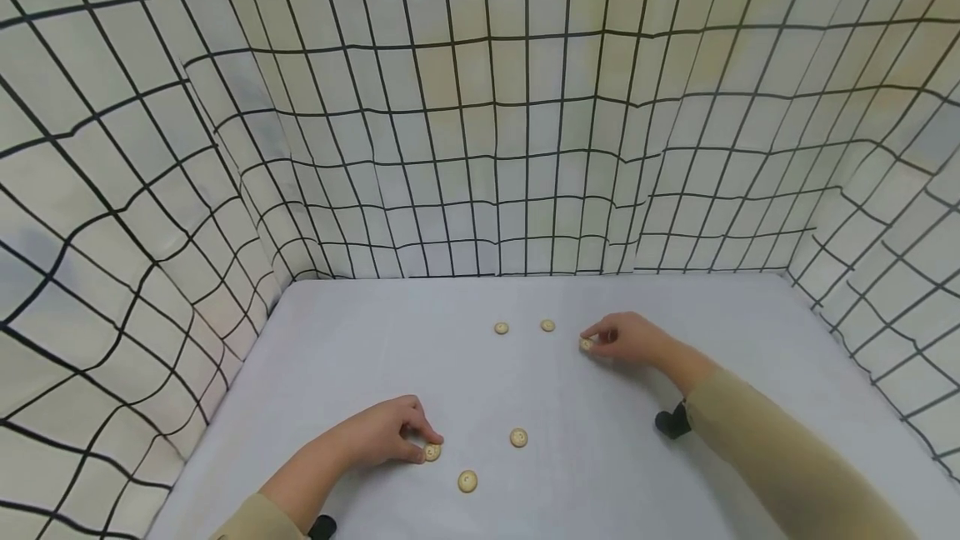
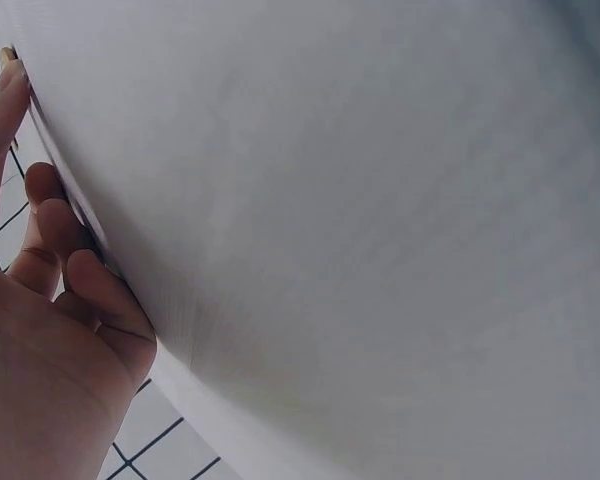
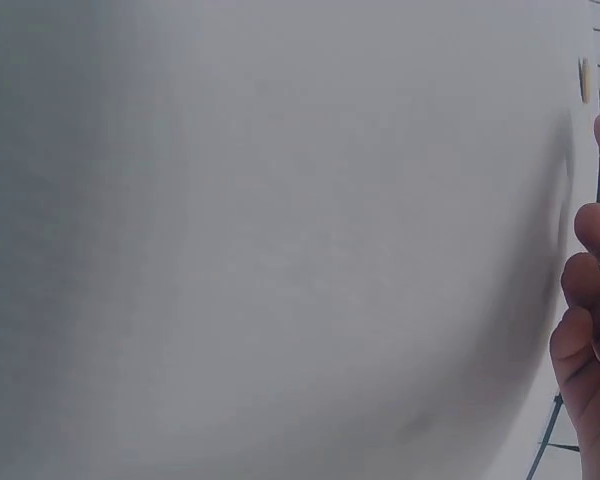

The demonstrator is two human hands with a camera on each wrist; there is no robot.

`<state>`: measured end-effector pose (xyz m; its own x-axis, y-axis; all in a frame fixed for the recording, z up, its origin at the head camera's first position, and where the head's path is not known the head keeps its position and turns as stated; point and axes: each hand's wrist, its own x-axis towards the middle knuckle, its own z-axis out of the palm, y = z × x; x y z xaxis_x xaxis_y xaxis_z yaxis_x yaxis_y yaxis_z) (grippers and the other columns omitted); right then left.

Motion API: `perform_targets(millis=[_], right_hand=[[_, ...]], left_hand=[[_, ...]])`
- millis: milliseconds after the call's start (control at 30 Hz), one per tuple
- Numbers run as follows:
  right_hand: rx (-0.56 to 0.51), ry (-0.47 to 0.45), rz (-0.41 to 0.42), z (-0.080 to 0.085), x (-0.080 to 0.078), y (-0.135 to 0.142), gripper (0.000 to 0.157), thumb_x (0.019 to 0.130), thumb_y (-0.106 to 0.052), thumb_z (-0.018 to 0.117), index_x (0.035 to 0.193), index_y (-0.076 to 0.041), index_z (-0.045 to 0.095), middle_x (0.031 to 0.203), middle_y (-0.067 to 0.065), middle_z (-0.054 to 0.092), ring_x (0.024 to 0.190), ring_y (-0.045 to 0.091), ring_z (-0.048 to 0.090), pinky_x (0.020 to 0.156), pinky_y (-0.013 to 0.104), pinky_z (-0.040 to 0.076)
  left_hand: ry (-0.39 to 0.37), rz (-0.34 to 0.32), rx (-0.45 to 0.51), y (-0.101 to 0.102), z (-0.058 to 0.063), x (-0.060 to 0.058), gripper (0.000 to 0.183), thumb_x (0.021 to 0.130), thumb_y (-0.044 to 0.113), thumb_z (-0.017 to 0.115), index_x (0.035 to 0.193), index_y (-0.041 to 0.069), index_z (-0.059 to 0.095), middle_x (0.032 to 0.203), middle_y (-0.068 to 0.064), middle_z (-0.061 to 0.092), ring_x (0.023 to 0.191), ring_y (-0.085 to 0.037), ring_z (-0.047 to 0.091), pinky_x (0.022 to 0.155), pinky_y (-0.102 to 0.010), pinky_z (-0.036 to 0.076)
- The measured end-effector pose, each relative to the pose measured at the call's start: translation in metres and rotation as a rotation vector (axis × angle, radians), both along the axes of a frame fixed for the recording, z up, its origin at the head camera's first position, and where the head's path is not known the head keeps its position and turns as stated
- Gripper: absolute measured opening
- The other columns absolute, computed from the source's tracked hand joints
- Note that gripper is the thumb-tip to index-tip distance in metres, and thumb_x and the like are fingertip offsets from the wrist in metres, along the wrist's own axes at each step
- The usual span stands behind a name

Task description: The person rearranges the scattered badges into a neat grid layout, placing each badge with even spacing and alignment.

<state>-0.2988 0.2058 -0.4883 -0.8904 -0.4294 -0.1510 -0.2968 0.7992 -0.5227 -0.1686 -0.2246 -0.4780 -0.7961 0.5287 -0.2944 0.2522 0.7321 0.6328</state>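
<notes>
A: "Left hand (image 1: 386, 430)?"
B: "Pinching one round button (image 1: 432, 452) on the white surface (image 1: 360, 332); nearest loose button (image 1: 467, 481) rightward, nearer the wearer."
A: "Right hand (image 1: 628, 338)?"
B: "Pinching another button (image 1: 587, 345), no long axis; its loose neighbour (image 1: 547, 325) leftward, slightly farther out."

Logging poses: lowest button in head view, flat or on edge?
Flat: the button shows its full round face upward on the white surface.
</notes>
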Motion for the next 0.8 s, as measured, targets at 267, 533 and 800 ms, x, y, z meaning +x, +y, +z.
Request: perform_targets(millis=[267,533,800], right_hand=[[-0.02,-0.033,-0.102,-0.002,-0.016,0.004,0.034,0.089,-0.032,0.074,0.12,-0.021,0.073,0.098,0.0,0.063,0.09,0.02,0.054,0.076,0.036,0.046],[-0.039,-0.026,-0.173,-0.003,-0.024,0.003,0.033,0.09,-0.03,0.072,0.121,-0.018,0.073,0.101,0.005,0.061,0.091,0.022,0.052,0.076,0.038,0.043],[0.006,-0.03,-0.153,-0.002,-0.027,0.002,0.035,0.092,-0.033,0.069,0.123,-0.018,0.072,0.099,0.006,0.059,0.089,0.022,0.051,0.075,0.038,0.042]], left_hand=[[0.002,0.001,-0.012,0.002,0.001,-0.001,0.025,0.08,0.018,0.082,0.103,0.03,0.079,0.094,0.01,0.054,0.082,-0.011,0.047,0.072,-0.027,0.04],[-0.006,0.005,-0.01,0.002,0.003,0.0,0.025,0.08,0.017,0.082,0.102,0.029,0.08,0.093,0.009,0.054,0.082,-0.013,0.047,0.072,-0.028,0.039],[-0.02,0.008,-0.022,0.003,0.003,-0.001,0.024,0.08,0.018,0.082,0.101,0.029,0.08,0.092,0.009,0.053,0.082,-0.011,0.046,0.071,-0.027,0.038]])
